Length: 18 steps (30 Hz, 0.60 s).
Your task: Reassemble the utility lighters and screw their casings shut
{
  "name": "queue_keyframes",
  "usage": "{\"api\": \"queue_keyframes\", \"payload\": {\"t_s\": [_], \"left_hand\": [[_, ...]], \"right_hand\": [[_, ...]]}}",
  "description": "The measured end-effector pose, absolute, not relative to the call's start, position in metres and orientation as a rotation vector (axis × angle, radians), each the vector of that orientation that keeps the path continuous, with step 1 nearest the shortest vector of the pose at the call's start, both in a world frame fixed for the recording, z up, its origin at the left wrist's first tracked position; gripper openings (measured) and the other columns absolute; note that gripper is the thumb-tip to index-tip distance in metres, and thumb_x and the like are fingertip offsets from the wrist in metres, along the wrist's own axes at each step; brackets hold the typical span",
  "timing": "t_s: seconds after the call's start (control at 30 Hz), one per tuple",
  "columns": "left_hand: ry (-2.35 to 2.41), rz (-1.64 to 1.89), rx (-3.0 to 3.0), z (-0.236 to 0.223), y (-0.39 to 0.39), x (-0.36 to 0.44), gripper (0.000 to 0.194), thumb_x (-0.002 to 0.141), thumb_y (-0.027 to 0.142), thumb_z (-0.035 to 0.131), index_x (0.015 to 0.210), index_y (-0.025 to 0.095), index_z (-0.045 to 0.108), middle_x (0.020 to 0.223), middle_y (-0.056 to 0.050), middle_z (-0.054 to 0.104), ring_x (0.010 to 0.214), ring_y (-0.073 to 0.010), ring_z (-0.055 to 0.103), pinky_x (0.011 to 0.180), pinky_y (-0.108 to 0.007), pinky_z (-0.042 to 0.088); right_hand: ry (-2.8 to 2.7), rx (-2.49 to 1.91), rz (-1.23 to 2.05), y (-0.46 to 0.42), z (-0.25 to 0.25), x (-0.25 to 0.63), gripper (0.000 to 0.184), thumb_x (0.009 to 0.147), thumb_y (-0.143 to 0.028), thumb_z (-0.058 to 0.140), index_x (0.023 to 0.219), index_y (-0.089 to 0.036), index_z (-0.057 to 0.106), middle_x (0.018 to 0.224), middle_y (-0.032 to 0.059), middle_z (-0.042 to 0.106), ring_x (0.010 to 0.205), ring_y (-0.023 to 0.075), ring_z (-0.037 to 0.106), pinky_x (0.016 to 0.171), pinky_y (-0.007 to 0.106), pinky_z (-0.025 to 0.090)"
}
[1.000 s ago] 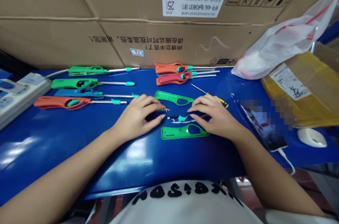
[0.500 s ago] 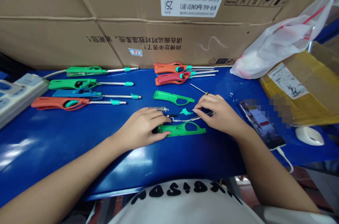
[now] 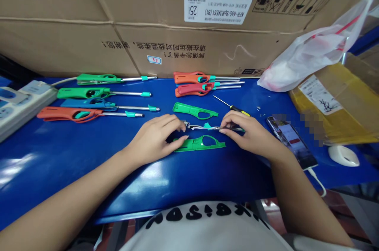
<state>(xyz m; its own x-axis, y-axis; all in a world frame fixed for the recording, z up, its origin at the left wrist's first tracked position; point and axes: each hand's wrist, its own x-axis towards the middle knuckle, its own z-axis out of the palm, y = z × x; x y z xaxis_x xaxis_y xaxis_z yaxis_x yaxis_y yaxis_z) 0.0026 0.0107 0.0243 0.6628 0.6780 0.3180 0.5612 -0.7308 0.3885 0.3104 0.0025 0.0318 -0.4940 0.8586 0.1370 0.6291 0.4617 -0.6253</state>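
Note:
My right hand (image 3: 244, 130) pinches the thin metal tube (image 3: 233, 127) of a taken-apart lighter, with white wires (image 3: 198, 127) running left from it. My left hand (image 3: 161, 134) has thumb and fingers apart. Its bent fingers are at the end of a small clear part (image 3: 186, 123), mostly hidden, and its thumb is at the left end of a green lighter casing half (image 3: 204, 143). Beyond the wires lies the other green casing half (image 3: 195, 110). A small teal trigger (image 3: 207, 125) rests by the wires. Behind my right hand lies a screwdriver (image 3: 227, 104).
Several long lighters (image 3: 85, 93) lie at the left, and red and orange ones (image 3: 194, 83) at the back. A phone (image 3: 293, 142), a white mouse (image 3: 343, 156) and a plastic bag (image 3: 314, 49) are at the right. A large carton (image 3: 142, 2) stands behind the blue table (image 3: 142, 187).
My right hand has taken hold of the metal tube and shifted slightly right. My left fingers have drawn back and bent, away from the black part and wires. The near casing half has shifted slightly left.

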Motion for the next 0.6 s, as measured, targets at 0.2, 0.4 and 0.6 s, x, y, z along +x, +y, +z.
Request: {"api": "queue_keyframes", "payload": {"t_s": [0.2,0.4,0.6], "left_hand": [[0.98,0.711,2.557,0.019,0.009,0.005,0.028,0.1,0.034,0.062,0.125,0.021,0.063,0.111,-0.007,0.067,0.101,-0.0213,0.066,0.088,-0.034,0.054],[0.876,0.859,2.538,0.018,0.007,0.008,0.024,0.097,0.028,0.068,0.119,0.022,0.072,0.11,-0.009,0.067,0.103,-0.0211,0.063,0.088,-0.034,0.054],[0.687,0.876,2.611,0.019,0.008,0.009,0.02,0.098,0.017,0.063,0.115,0.022,0.073,0.11,-0.006,0.074,0.101,-0.0199,0.065,0.089,-0.036,0.054]], "right_hand": [[-2.193,-1.187,0.7,-0.009,0.031,0.302,0.002,0.098,-0.026,0.062,0.099,-0.025,0.062,0.099,0.0045,0.066,0.086,0.0176,0.064,0.079,0.033,0.054],[-2.219,-1.19,0.763,-0.011,0.028,0.297,0.004,0.097,-0.022,0.063,0.1,-0.025,0.062,0.102,0.0028,0.065,0.09,0.0159,0.064,0.082,0.03,0.054],[-2.23,-1.212,0.768,-0.011,0.028,0.297,0.006,0.097,-0.021,0.063,0.101,-0.025,0.061,0.102,0.0032,0.065,0.091,0.0165,0.064,0.083,0.031,0.054]]}}
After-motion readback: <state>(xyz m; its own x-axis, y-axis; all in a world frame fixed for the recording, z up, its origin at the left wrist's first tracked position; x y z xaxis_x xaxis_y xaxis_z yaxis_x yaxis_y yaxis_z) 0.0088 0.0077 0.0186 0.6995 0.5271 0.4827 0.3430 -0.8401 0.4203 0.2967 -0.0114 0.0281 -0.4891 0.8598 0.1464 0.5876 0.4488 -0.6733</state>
